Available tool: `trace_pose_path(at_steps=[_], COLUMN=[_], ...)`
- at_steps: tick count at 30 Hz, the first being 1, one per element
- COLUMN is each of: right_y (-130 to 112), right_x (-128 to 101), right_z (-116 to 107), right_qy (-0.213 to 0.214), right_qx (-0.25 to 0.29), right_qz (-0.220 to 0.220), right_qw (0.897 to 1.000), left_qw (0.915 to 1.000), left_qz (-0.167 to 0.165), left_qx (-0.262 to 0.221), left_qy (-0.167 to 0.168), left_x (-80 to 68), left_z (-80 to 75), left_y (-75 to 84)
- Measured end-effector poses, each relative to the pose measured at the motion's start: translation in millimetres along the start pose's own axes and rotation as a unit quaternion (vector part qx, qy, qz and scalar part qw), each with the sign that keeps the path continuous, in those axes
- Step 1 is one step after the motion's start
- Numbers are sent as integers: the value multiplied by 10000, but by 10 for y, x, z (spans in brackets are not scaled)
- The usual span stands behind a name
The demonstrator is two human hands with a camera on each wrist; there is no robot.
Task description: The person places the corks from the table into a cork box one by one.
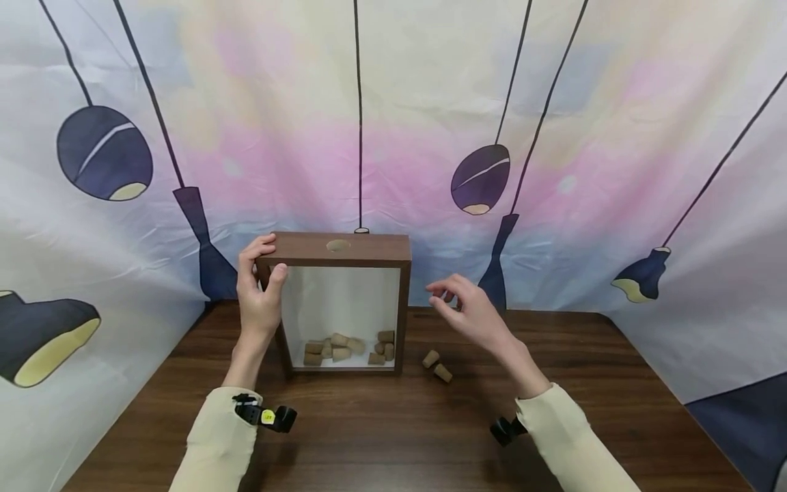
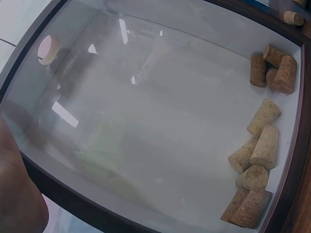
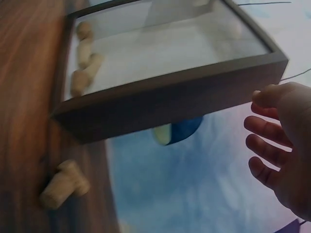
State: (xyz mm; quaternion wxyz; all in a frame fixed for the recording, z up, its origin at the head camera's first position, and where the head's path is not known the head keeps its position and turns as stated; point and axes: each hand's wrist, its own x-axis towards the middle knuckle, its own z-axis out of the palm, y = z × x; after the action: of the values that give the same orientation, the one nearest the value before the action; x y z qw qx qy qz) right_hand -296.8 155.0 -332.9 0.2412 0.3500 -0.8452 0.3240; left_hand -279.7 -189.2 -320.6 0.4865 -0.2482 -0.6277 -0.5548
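A brown wooden shadow box (image 1: pixel 341 256) with a clear front stands upright on the table, a round hole in its top. My left hand (image 1: pixel 261 301) grips its upper left corner, thumb at the front and fingers round the side and top. Several wine corks (image 1: pixel 340 353) lie inside along the bottom; the left wrist view shows light and darker corks (image 2: pixel 265 145). To the right of the box, my right hand (image 1: pixel 470 311) hangs in the air with loosely bent fingers and holds nothing. Below it, two loose corks (image 1: pixel 443 373) lie side by side on the table.
The dark wood table (image 1: pixel 369 437) reaches back to a hanging cloth (image 1: pixel 418 164) printed with lamps, close behind the box. A wrist camera (image 1: pixel 285 418) sits on the left sleeve, another camera (image 1: pixel 505 432) on the right.
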Motion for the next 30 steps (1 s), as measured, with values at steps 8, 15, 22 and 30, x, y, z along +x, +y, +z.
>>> trace_pose_path(at_steps=[8,15,22,30], right_y=[219,351,487,645], right_x=[-210,-357,-469,-648], right_z=[160,242,279,356], right_qy=[-624,-1288,-2000,-2558], right_qx=[-1,-42,-255,-113], right_qz=[177,618,676,645], right_qw=[9979,9897,9771,9645], left_qw=[10000,10000,10000,10000], left_qz=[-2,16,70,70], left_qx=[24,19,-36,-20], left_qy=[-11,2,-3,39], left_x=[0,-26,-13,-10], left_z=[-7,-61,-65,-22], left_y=[-82,-338,-381,-162])
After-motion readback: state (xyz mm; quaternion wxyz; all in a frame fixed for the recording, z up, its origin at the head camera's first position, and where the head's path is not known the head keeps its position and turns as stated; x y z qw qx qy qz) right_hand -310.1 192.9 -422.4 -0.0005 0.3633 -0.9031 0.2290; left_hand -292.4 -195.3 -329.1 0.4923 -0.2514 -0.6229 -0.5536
